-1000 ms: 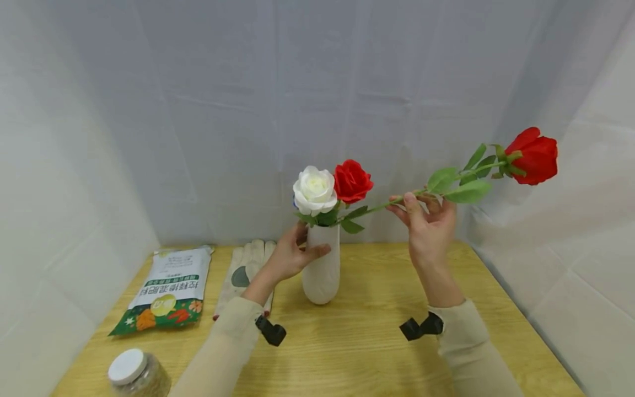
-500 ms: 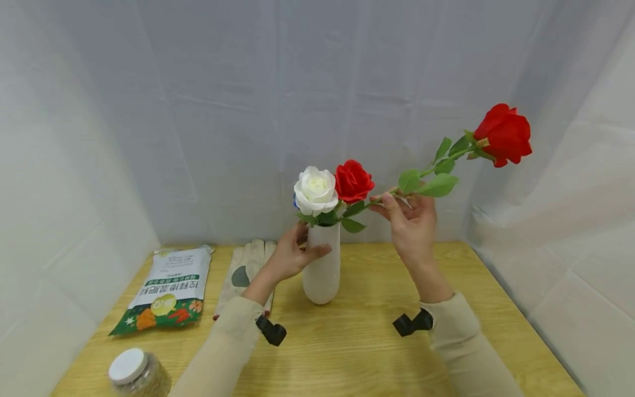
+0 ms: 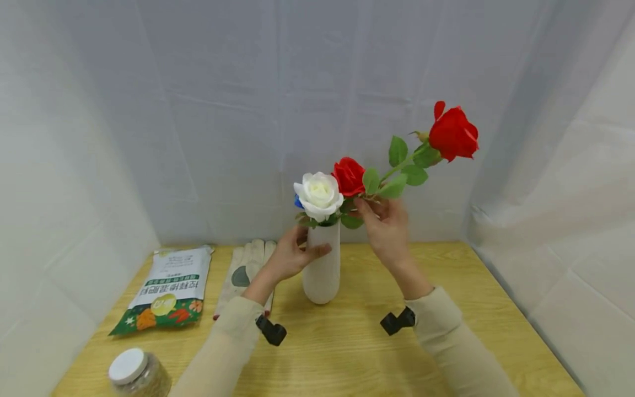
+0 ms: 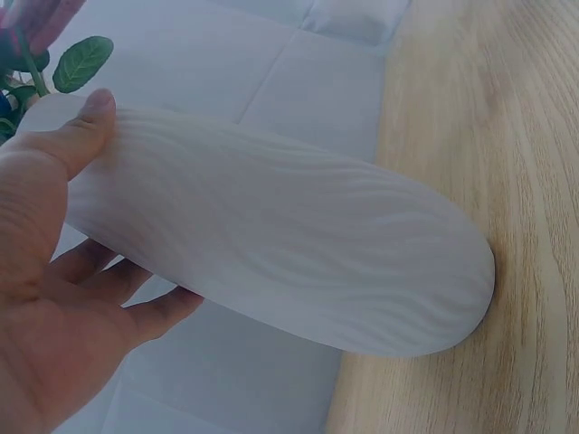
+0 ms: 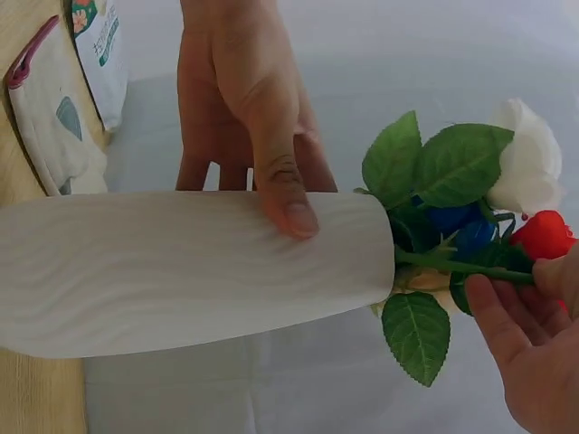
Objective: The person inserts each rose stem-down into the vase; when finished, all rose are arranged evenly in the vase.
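Observation:
A white ribbed vase [image 3: 323,275] stands upright on the table. My left hand [image 3: 290,255] grips it near the top, thumb across the front. In its mouth are a white rose [image 3: 318,194], a red rose [image 3: 349,176] and a blue flower [image 3: 298,201], mostly hidden behind the white one. Between thumb and fingers, my right hand [image 3: 389,231] pinches the stem of a second, long-stemmed red rose [image 3: 452,134], whose bloom leans up and to the right. In the right wrist view that green stem [image 5: 452,265] runs into the vase's mouth; its lower end is hidden inside.
Left of the vase, pale work gloves [image 3: 243,275] lie flat beside a printed white-and-green bag [image 3: 168,289]. A clear jar [image 3: 139,372] with a white lid stands at the front left of the wooden table [image 3: 337,353]. White sheeting [image 3: 223,110] rises behind and at both sides.
My right hand has moved left to the vase's top, and the long red rose has swung left and more upright. The other blooms have shifted slightly. My left hand stays on the vase.

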Demonstrator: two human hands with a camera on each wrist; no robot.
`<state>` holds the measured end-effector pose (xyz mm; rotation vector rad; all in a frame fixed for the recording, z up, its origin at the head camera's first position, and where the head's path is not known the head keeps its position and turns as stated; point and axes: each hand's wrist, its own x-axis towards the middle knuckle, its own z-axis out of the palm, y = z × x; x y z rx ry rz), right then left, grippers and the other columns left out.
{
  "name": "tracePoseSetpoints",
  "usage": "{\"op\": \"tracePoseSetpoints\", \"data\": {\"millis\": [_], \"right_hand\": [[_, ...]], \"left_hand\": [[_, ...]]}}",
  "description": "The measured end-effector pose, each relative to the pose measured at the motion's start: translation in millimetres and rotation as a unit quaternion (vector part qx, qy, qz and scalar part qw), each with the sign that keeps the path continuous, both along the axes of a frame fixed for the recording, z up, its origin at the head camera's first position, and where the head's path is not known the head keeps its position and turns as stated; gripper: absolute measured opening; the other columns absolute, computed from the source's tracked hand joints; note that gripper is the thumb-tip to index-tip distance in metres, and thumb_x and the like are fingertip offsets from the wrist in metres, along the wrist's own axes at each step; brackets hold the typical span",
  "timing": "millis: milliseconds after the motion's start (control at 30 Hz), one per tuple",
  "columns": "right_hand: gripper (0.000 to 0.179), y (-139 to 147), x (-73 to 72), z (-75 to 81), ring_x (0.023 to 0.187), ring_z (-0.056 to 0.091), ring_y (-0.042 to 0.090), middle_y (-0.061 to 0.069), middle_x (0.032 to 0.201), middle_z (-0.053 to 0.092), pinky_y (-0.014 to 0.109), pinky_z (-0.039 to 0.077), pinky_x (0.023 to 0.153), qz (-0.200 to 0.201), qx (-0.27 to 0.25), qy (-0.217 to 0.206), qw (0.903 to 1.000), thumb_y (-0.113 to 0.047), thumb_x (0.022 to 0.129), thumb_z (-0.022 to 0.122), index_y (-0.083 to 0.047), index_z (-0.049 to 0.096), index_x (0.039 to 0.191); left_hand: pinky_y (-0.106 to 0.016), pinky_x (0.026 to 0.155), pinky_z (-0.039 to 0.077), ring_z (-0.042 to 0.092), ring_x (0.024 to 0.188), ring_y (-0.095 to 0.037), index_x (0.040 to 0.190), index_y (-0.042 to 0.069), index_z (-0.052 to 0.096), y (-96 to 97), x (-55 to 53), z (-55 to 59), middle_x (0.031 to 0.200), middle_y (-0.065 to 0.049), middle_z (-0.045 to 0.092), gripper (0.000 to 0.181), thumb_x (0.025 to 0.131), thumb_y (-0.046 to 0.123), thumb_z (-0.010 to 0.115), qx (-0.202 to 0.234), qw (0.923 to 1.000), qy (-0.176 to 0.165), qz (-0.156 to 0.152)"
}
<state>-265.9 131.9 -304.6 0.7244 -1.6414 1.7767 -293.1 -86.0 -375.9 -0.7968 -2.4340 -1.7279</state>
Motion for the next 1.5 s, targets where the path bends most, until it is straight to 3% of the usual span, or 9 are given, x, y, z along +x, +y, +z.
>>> {"op": "tracePoseSetpoints", "data": {"millis": [167, 267, 367, 500, 833, 1000, 1067, 1267, 1500], "right_hand": [[0.041, -6, -1.3, -4.7, 0.105, 0.075, 0.015, 0.025, 0.127, 0.071, 0.030, 0.065, 0.082, -0.032, 0.054, -0.027, 0.9977, 0.008, 0.098, 0.068, 0.008, 0.054, 0.137], [0.029, -11, 0.0, -9.5, 0.101, 0.072, 0.014, 0.018, 0.116, 0.075, 0.026, 0.061, 0.082, -0.082, 0.122, -0.094, 0.9847, -0.011, 0.101, 0.072, -0.002, 0.060, 0.126], [0.020, -15, 1.3, -15.6, 0.089, 0.069, 0.020, 0.011, 0.097, 0.074, 0.030, 0.055, 0.074, -0.132, 0.180, -0.139, 0.9649, -0.023, 0.100, 0.074, -0.009, 0.061, 0.107], [0.018, -20, -0.1, -25.6, 0.083, 0.068, 0.025, 0.012, 0.089, 0.073, 0.034, 0.054, 0.070, -0.151, 0.196, -0.139, 0.9588, -0.021, 0.098, 0.076, -0.008, 0.064, 0.097], [0.012, -18, 2.6, -30.0, 0.086, 0.072, 0.018, 0.015, 0.097, 0.078, 0.024, 0.057, 0.073, -0.122, 0.142, -0.134, 0.9731, -0.011, 0.095, 0.076, -0.004, 0.078, 0.105], [0.020, -15, 6.2, -27.9, 0.082, 0.070, 0.009, 0.025, 0.106, 0.077, 0.019, 0.058, 0.073, -0.097, 0.062, -0.113, 0.9869, -0.001, 0.097, 0.069, 0.007, 0.074, 0.115], [0.022, -15, 6.6, -27.1, 0.079, 0.068, 0.007, 0.022, 0.107, 0.076, 0.018, 0.057, 0.070, -0.083, 0.028, -0.097, 0.9914, 0.002, 0.099, 0.067, 0.011, 0.071, 0.119], [0.020, -15, 6.4, -20.1, 0.060, 0.059, 0.008, -0.005, 0.078, 0.070, 0.020, 0.050, 0.056, -0.054, -0.038, -0.086, 0.9941, -0.003, 0.100, 0.070, 0.009, 0.069, 0.116], [0.012, -14, 3.8, -11.8, 0.051, 0.053, 0.007, -0.008, 0.058, 0.059, 0.020, 0.047, 0.051, -0.073, -0.039, -0.078, 0.9935, 0.000, 0.094, 0.077, 0.010, 0.070, 0.095]], "left_hand": [[-0.058, 0.109, 0.053, 0.057, 0.140, -0.039, 0.158, 0.016, 0.045, -0.1, -1.1, -1.0, 0.152, -0.016, 0.058, 0.073, 0.095, 0.018, 0.081, 0.009, 0.9999, 0.009, -0.009], [-0.059, 0.108, 0.053, 0.058, 0.139, -0.040, 0.160, 0.016, 0.041, -0.5, -1.4, -2.1, 0.151, -0.019, 0.059, 0.076, 0.095, 0.016, 0.081, 0.010, 0.9998, 0.013, -0.010], [-0.058, 0.108, 0.054, 0.059, 0.138, -0.040, 0.160, 0.016, 0.040, -0.2, -1.0, -3.0, 0.151, -0.019, 0.059, 0.076, 0.096, 0.016, 0.080, 0.013, 0.9997, 0.014, -0.014], [-0.055, 0.108, 0.055, 0.058, 0.140, -0.036, 0.160, 0.019, 0.042, 0.8, 0.6, -2.4, 0.153, -0.015, 0.058, 0.073, 0.097, 0.019, 0.079, 0.014, 0.9998, 0.003, -0.014], [-0.058, 0.109, 0.053, 0.056, 0.142, -0.040, 0.165, 0.018, 0.032, 1.7, 1.4, -1.1, 0.156, -0.020, 0.054, 0.084, 0.096, 0.018, 0.080, 0.007, 0.9999, 0.003, -0.006], [-0.059, 0.111, 0.051, 0.054, 0.143, -0.041, 0.165, 0.017, 0.031, 1.5, 1.1, -0.9, 0.156, -0.021, 0.053, 0.085, 0.096, 0.017, 0.080, 0.012, 0.9999, -0.003, -0.008], [-0.059, 0.111, 0.051, 0.054, 0.143, -0.041, 0.165, 0.017, 0.031, 1.6, 0.9, -0.6, 0.156, -0.021, 0.053, 0.084, 0.096, 0.017, 0.080, 0.011, 0.9999, -0.004, -0.007], [-0.059, 0.111, 0.051, 0.055, 0.143, -0.040, 0.165, 0.018, 0.032, 2.4, 1.3, 0.4, 0.154, -0.021, 0.055, 0.084, 0.096, 0.018, 0.080, 0.009, 0.9999, -0.006, -0.005], [-0.060, 0.111, 0.051, 0.055, 0.143, -0.040, 0.166, 0.020, 0.030, 1.7, 1.3, 0.2, 0.155, -0.020, 0.055, 0.085, 0.097, 0.021, 0.079, -0.002, 1.0000, -0.006, -0.002]]}}
